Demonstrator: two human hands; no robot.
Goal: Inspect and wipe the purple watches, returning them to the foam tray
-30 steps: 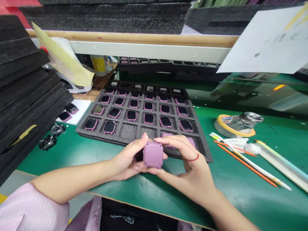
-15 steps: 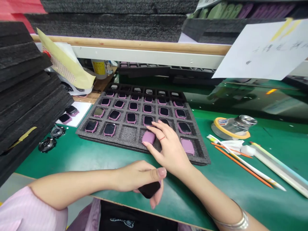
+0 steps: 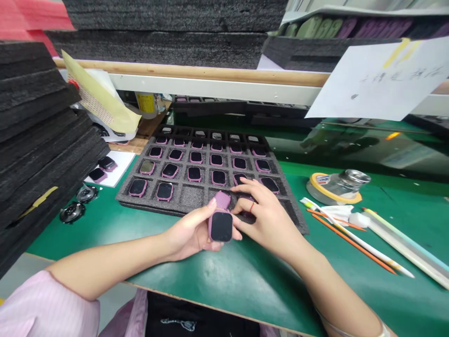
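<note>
The left hand (image 3: 189,232) grips a pink smartwatch (image 3: 220,226). The right hand (image 3: 270,220) lies with open fingers (image 3: 245,188) on the foam tray (image 3: 191,196), hiding one pocket.

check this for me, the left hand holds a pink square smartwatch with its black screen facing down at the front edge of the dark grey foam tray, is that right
The screen's direction is wrong: it faces up, not down. The head view shows the left hand holding the pink square smartwatch with its black screen facing up at the front edge of the dark grey foam tray.
</note>
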